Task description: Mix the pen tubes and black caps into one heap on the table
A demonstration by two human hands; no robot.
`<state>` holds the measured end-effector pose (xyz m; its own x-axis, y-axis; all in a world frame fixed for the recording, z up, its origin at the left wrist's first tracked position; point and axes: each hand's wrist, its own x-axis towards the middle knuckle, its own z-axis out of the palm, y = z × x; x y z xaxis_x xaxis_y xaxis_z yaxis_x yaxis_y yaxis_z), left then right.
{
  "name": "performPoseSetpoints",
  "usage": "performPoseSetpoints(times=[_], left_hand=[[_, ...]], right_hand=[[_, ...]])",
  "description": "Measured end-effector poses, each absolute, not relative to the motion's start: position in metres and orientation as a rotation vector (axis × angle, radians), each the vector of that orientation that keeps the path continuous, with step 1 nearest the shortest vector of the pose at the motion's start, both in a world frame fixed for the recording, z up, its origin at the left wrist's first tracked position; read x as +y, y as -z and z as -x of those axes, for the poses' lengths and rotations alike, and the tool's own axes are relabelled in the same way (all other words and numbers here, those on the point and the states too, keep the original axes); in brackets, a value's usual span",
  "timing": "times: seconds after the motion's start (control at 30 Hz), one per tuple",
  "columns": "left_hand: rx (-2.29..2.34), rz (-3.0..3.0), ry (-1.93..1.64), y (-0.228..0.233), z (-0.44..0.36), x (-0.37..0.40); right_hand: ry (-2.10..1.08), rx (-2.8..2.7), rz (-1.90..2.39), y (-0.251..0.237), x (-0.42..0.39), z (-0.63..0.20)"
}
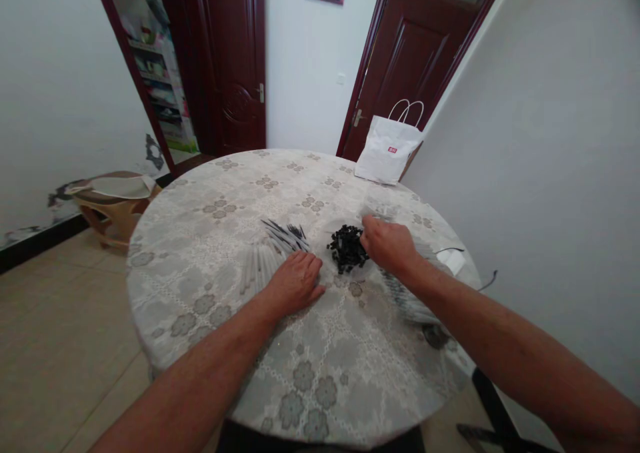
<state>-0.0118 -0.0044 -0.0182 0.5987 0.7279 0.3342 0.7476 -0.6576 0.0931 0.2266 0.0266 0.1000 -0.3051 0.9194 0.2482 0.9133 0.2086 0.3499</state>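
Observation:
My left hand (296, 281) rests on the table at the near ends of a bunch of thin grey, dark-tipped sticks (286, 235) that look like pen refills. Its fingers are bent down, with the thumb apart. Frosted, clear tubes (257, 266), like pen barrels, lie side by side to its left. A heap of small black pieces (347, 247), possibly pen caps, sits between my hands. At the heap's right edge is my right hand (390, 241), fingers closed; whatever they hold is hidden. More slim, clear-and-grey pen-like pieces (407, 299) lie under my right forearm.
A flowered cloth covers the round table (310, 366). A white paper bag (387, 147) stands at its back right, near the wall. Clear plastic (380, 206) lies beyond my right hand, and a white item (451, 261) lies farther right. A wooden stool (117, 206) is on the left.

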Motion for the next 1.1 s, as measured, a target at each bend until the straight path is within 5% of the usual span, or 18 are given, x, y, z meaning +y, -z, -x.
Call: performPoseSetpoints(times=[0.47,1.1], left_hand=[[-1.292,2.771,0.585,0.014,0.01,-0.006],[-1.316,2.767,0.645,0.011,0.011,-0.005]], right_hand=[[-0.972,2.703,-1.436,-0.095,0.006,-0.227],[-0.996,2.647,-1.472,-0.108,0.002,-0.241]])
